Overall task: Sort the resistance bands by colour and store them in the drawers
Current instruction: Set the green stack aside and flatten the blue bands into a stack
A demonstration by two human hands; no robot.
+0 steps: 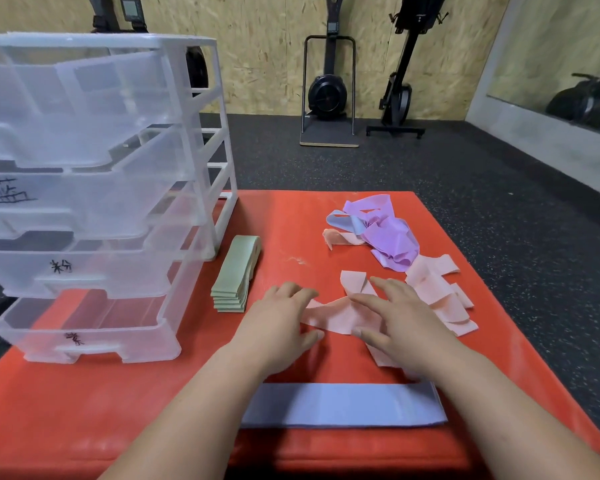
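Note:
My left hand point(281, 323) and my right hand point(399, 317) lie flat, fingers spread, on a pink band point(340, 315) in the middle of the red mat point(118, 403). More loose pink bands point(440, 296) are heaped to the right. A tangle of purple bands point(388, 237) with one blue band point(343, 220) lies further back. A neat stack of green bands point(236, 275) sits beside the clear drawer unit point(94, 188). A flat stack of blue bands point(343, 405) lies near the front edge, between my forearms.
The drawer unit stands on the mat's left side, with several drawers pulled part way out and hand-written labels on the lower ones. Beyond the mat is dark rubber flooring. Exercise machines point(328, 88) stand against the far wooden wall.

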